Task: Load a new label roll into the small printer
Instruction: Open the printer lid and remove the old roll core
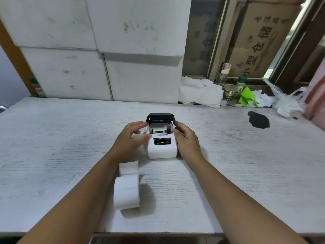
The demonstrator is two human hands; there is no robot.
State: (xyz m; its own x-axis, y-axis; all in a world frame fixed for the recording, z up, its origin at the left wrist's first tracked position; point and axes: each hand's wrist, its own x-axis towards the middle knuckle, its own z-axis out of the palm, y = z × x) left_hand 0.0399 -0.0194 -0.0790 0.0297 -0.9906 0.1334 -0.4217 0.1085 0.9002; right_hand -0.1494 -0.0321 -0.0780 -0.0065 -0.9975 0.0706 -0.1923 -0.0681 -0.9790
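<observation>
A small white printer point(161, 148) stands at the middle of the table with its black lid point(160, 117) swung up and back, so the paper bay shows. My left hand point(130, 138) rests against the printer's left side, fingers spread, fingertips near the lid's left corner. My right hand point(186, 138) lies along the right side, fingertips touching the lid's right corner. A white label roll point(126, 192) lies on the table nearer to me, left of the printer, with a loose strip of labels trailing toward the printer. Neither hand touches the roll.
White foam boxes point(98, 50) are stacked along the table's back. At the back right lie crumpled paper point(200, 92), a glass jar point(230, 90), green paper point(246, 97) and a plastic bag point(288, 103). A dark stain point(258, 119) marks the table at the right.
</observation>
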